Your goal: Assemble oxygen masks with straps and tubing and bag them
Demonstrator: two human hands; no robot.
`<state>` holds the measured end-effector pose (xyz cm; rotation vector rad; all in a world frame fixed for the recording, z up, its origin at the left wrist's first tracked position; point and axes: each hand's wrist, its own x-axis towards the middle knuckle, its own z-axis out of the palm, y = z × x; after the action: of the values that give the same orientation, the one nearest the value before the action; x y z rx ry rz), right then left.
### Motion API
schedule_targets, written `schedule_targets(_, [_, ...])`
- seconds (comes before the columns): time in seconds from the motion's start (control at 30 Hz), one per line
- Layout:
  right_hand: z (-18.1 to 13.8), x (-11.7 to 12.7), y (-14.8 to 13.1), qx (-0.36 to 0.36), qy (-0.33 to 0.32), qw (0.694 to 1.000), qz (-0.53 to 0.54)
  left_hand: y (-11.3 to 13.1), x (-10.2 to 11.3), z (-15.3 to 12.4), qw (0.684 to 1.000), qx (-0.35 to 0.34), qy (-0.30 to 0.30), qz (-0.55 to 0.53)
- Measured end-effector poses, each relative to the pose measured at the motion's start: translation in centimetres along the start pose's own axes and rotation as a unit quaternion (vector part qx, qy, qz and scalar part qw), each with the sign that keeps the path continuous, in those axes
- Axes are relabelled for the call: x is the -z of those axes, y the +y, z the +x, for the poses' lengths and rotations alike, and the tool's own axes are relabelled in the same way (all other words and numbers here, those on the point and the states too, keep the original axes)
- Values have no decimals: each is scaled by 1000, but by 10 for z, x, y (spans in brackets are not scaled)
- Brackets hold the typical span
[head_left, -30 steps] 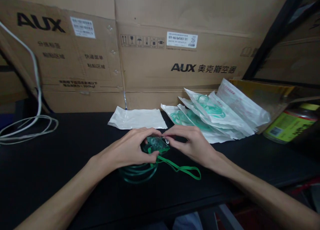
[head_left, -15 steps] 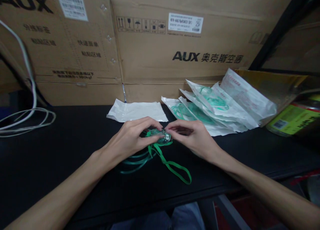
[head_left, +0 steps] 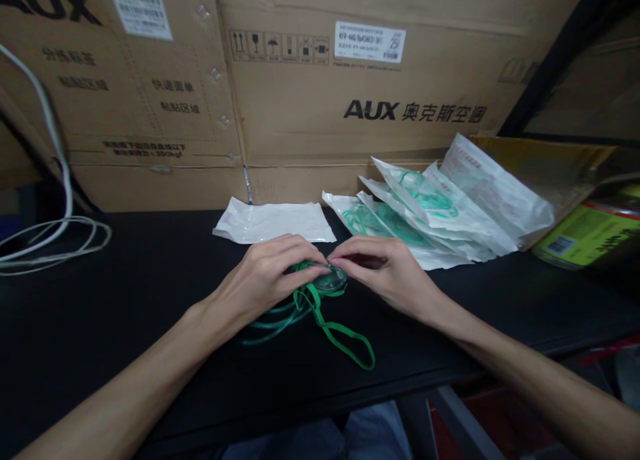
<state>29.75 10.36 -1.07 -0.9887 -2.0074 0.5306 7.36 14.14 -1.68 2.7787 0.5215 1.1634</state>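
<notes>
A clear green oxygen mask [head_left: 330, 281] is held just above the black tabletop. My left hand [head_left: 275, 267] grips its left side, thumb in front and fingers behind. The fingertips of my right hand [head_left: 377, 263] are pinched together at its upper edge; the small part between them is hidden. From the mask hangs a green elastic strap [head_left: 345, 340], its loop drooping toward the front right. Coils of green tubing [head_left: 275, 325] lie below my left hand, partly covered by it.
A flat white packet [head_left: 280, 223] lies behind my hands. Several white and clear pouches [head_left: 425, 213] with green tubing are piled at the right, beside a yellow-green can [head_left: 585, 237]. Large cardboard boxes [head_left: 300, 137] stand along the back. A white cable [head_left: 63, 173] loops at the left.
The mask has turned slightly between my hands, showing a rounder, clearer face. The strap loop has swung a little left. Both hands keep nearly the same place.
</notes>
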Motion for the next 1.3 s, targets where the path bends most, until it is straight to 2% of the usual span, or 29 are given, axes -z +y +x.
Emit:
schedule_targets(0.13, [-1,0,2,47,11,998,-39,0,-1,-1,999,32,5,5])
schedule_targets(0.43, [-1,1,2,154,3,984,-84,-3,-5,-2,1000,31,2,-2])
schedule_targets(0.6, [0,4,3,184,1,978,-102,-3,-6,-1,999,34,7,-1])
schedule_targets(0.77, [-1,4,3,180,4,978,-100,-2,-5,1,999,36,10,-3])
schedule_targets(1.03, [-4,4,5,247,1,958,-144,-2,-4,0,999,47,18,5])
schedule_targets(1.13, [-5,4,3,237,3,962,-137,-2,-4,0,998,55,24,5])
schedule_targets(1.3, [-3,5,-2,157,37,985,-58,-3,-3,-1,997,67,38,-6])
